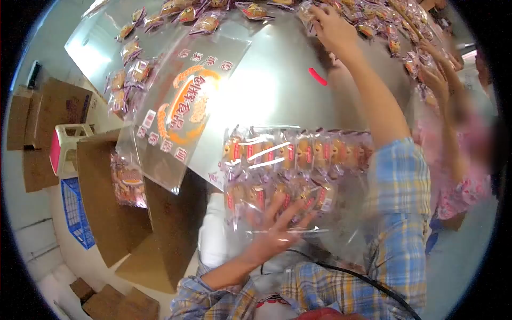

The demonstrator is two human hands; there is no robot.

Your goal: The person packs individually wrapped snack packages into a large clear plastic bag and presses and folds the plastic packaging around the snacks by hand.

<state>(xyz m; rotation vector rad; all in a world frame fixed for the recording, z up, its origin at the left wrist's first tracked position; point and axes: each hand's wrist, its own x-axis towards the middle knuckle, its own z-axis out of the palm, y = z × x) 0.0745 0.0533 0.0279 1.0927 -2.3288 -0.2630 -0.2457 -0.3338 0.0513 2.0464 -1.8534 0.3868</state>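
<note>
My left hand (272, 234) lies with spread fingers on the near side of a clear plastic bag (346, 200). Inside the bag, small wrapped cakes (304, 152) are lined up in two rows; my fingers partly cover the nearer row. My right hand (333, 32) is stretched to the far side of the metal table (288, 69). Its fingers are closed on a single wrapped cake (305, 15) in purple-edged clear film. Left of the filled bag lies a flat printed plastic bag (184, 112) with orange and red lettering.
Many loose wrapped cakes (208, 22) lie along the table's far and left edges. A cardboard box (112, 208) stands open at the left, near a stool (72, 146) and a blue crate (77, 213). At the right, another person's hands (434, 80) are among the cakes.
</note>
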